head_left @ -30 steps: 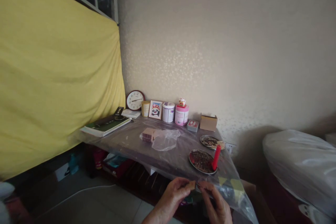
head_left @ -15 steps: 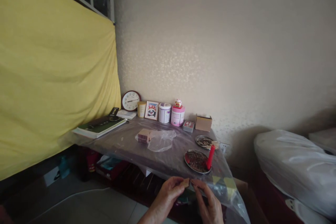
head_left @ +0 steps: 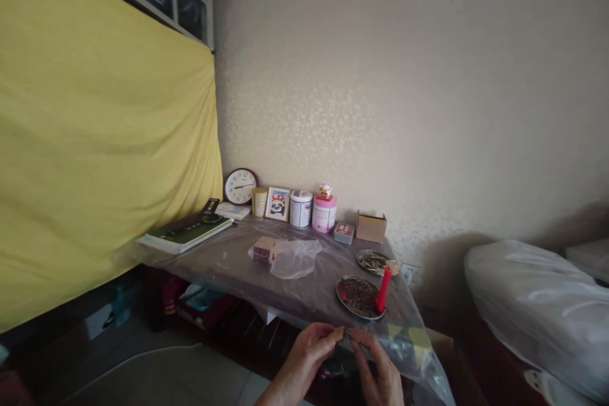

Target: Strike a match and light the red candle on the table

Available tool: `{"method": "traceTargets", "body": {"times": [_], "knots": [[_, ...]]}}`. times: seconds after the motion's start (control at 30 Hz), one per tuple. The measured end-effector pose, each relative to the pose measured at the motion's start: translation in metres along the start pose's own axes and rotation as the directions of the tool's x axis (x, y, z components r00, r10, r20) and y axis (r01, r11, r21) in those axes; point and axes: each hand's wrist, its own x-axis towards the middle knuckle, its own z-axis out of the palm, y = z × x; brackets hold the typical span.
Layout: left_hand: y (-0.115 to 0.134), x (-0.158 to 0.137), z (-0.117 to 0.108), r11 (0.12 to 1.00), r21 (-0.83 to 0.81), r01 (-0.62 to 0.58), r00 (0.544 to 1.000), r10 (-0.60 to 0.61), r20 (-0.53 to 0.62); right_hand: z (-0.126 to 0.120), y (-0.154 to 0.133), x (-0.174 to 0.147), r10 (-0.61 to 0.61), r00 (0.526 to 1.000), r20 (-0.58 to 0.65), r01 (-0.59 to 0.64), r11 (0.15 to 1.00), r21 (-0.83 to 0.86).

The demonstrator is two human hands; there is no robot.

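My left hand (head_left: 311, 352) pinches a small brown matchbox (head_left: 338, 333) between thumb and fingers, below the front edge of the table. Close against the box's right end, my right hand (head_left: 375, 361) is closed in a pinch on what looks like a matchstick, mostly hidden by the fingertips. Just beyond the hands lies a round metal plate (head_left: 356, 302) covered in dark bits, with a red candle (head_left: 384, 290) upright at its right side. A second metal plate (head_left: 368, 260) behind it holds dark bits and pale sticks (head_left: 392, 266).
A plastic-covered table (head_left: 223, 266) carries a block of small boxes (head_left: 264, 249) in clear wrap (head_left: 295, 260). Along the wall stand a clock (head_left: 241, 186), a framed panda picture (head_left: 277, 203), tins (head_left: 301, 209) and a cardboard box (head_left: 372, 227). A green book (head_left: 185, 233) lies left; a plastic-covered bundle (head_left: 533, 298) sits right.
The view has shifted slightly, so the table things appear a little lower and further right. Both hands keep the same grip, fingertips still close together.
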Motion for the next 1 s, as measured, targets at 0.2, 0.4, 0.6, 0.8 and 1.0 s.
{"method": "traceTargets", "body": {"times": [0.2, 0.4, 0.6, 0.8, 1.0], "knots": [[-0.001, 0.0, -0.002, 1.0, -0.006, 0.0, 1.0, 0.0, 0.028, 0.002, -0.007, 0.001, 0.002, 0.999, -0.048, -0.004, 0.999, -0.039], [0.001, -0.001, -0.001, 0.999, -0.047, 0.015, 0.999, -0.014, 0.032, 0.003, -0.008, 0.001, 0.022, 0.998, -0.057, -0.025, 0.998, -0.051], [-0.002, 0.002, -0.003, 1.0, -0.031, 0.003, 0.999, -0.002, 0.04, 0.005, -0.009, 0.0, 0.013, 0.999, -0.047, -0.015, 0.999, -0.048], [-0.002, 0.002, -0.005, 1.0, -0.031, 0.004, 0.999, -0.003, 0.043, 0.006, -0.01, 0.0, 0.02, 0.999, -0.043, -0.022, 0.998, -0.052], [-0.008, 0.005, -0.012, 0.999, -0.041, 0.014, 0.999, -0.012, 0.036, 0.006, -0.011, 0.0, 0.038, 0.999, -0.039, -0.041, 0.997, -0.066]]}}
